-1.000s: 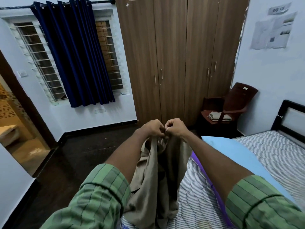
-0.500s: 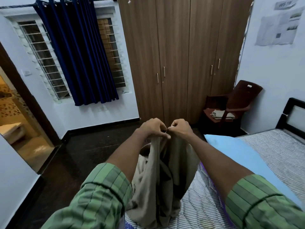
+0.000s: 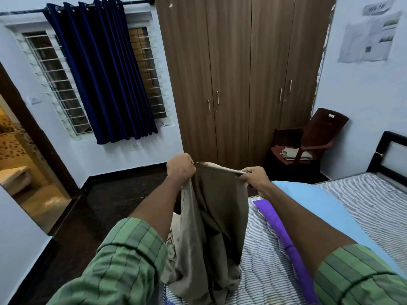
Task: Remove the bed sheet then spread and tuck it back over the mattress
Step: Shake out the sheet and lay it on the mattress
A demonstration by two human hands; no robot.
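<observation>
At frame centre the left hand (image 3: 181, 167) and right hand (image 3: 255, 176) each pinch the top edge of the beige sheet (image 3: 211, 221), fingers curled round the cloth, a taut span between them; the rest hangs bunched down to the striped mattress (image 3: 363, 194) at lower right; a blue pillow (image 3: 312, 201) lies beside the right forearm; wardrobe (image 3: 242, 73) at upper centre; chair (image 3: 317, 137) at right.

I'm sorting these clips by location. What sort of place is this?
Most likely a small bedroom, perhaps in a hostel. A bare striped mattress on a black bed frame, a tall wooden wardrobe and a curtained window show it.
</observation>
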